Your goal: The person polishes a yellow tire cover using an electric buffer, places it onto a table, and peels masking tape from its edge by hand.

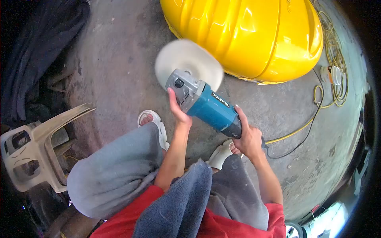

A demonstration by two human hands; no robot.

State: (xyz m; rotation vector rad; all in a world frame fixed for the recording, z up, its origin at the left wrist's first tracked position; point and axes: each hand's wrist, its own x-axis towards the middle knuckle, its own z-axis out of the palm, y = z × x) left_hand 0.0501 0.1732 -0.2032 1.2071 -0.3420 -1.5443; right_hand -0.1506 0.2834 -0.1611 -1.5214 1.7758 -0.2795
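Across my lap I hold a teal and grey Makita polisher (212, 109), tilted with its head to the upper left. My left hand (180, 109) is wrapped round the grey gear head. The rear handle end sits in the grip of my right hand (249, 137). A white polishing pad (166, 65) on the head looks blurred and oval. Just beyond it lies a large glossy yellow moulded shell (254, 35); from this angle I cannot tell whether the pad touches it. A dark grey towel (178, 202) hangs down in front of my red shirt.
A beige plastic frame part (35, 158) stands at the left, below dark cloth (43, 43). On the right, a coiled yellow hose (337, 75) lies beside a small white tub (335, 75). A black power cord (293, 152) trails from the polisher over the concrete floor (115, 63).
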